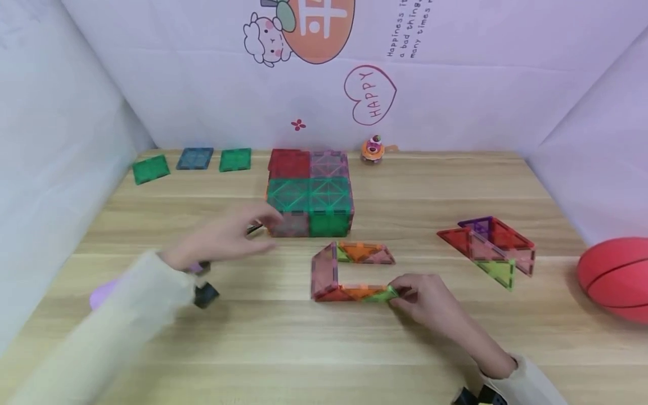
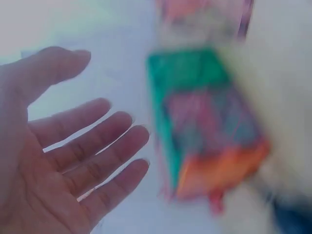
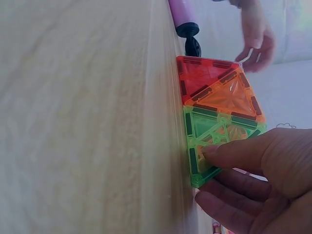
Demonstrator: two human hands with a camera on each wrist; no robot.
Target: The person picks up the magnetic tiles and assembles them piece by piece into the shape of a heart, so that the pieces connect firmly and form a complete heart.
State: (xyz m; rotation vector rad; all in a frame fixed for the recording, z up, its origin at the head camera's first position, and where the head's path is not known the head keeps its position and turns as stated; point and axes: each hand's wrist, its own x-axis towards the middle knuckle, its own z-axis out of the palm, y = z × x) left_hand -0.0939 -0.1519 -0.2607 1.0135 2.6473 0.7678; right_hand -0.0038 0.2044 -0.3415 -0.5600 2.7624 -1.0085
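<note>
My right hand (image 1: pixel 430 304) pinches a light green triangular magnetic tile (image 3: pixel 204 146) between thumb and fingers. That tile ends the near side of a U-shaped frame of translucent tiles (image 1: pixel 324 273), whose near wall also has a red tile (image 3: pixel 202 73) and an orange triangle (image 3: pixel 229 97). My left hand (image 1: pixel 223 233) hovers with fingers spread and nothing in its grasp, just left of a box built of green, red and pinkish tiles (image 1: pixel 329 222). The left wrist view shows its bare palm (image 2: pixel 53 180) with the box blurred beyond. Farther right stands another slanted tile assembly (image 1: pixel 501 242).
Along the back left lie a green tile (image 1: pixel 151 169), a blue tile (image 1: pixel 194 158) and another green tile (image 1: pixel 235 160). A small figurine (image 1: pixel 373 151) stands by the back wall. A red ball (image 1: pixel 615 278) sits at right. Partly behind my left arm is a purple cylinder (image 3: pixel 184 14) with a black end.
</note>
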